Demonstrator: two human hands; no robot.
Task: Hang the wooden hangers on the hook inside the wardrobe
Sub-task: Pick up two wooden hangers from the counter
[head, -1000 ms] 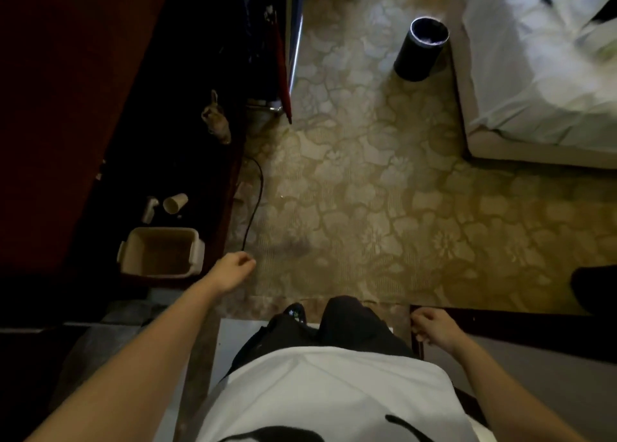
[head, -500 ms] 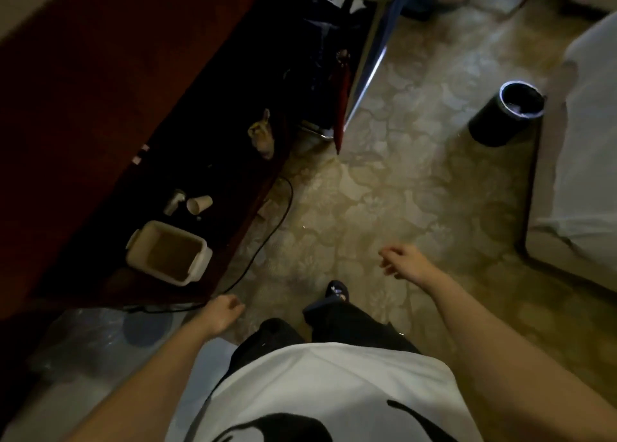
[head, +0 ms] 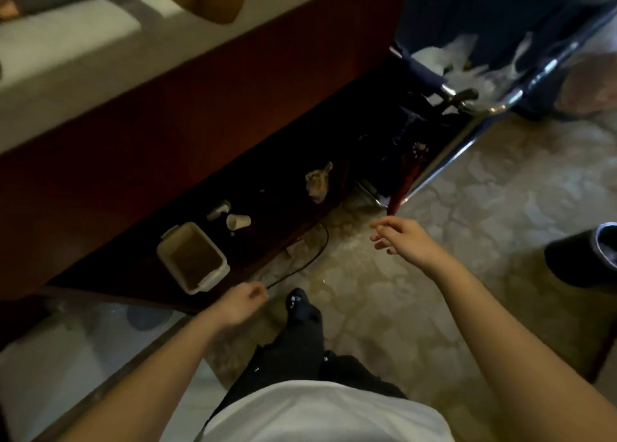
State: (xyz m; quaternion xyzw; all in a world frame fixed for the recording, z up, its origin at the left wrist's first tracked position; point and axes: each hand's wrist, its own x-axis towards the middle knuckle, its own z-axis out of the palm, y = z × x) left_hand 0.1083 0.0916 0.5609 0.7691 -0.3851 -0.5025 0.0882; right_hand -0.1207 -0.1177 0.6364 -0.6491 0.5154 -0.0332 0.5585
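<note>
Grip, left hand (head: 238, 303): loosely curled, empty, near the white tub (head: 210, 283). Grip, right hand (head: 407, 241): fingers relaxed, empty, now further forward over the floor (head: 384, 308) than half a second before. Wooden hangers: location cannot be told.

One view only: head cam, wide-angle, worn on the person's head. It is aimed fwd & steeply down, so the floor (head: 467, 207) is seen from above. The white shirt (head: 317, 415) is cut off by the bottom edge, very near the lens. Both forearms are seen reaching away from it, left hand (head: 240, 303) low-centre, right hand (head: 405, 241) further out, centre-right. The view is rolled: the dark wooden unit (head: 200, 114) is seen running diagonally, lower left to upper right. Far parts are blurred.
</note>
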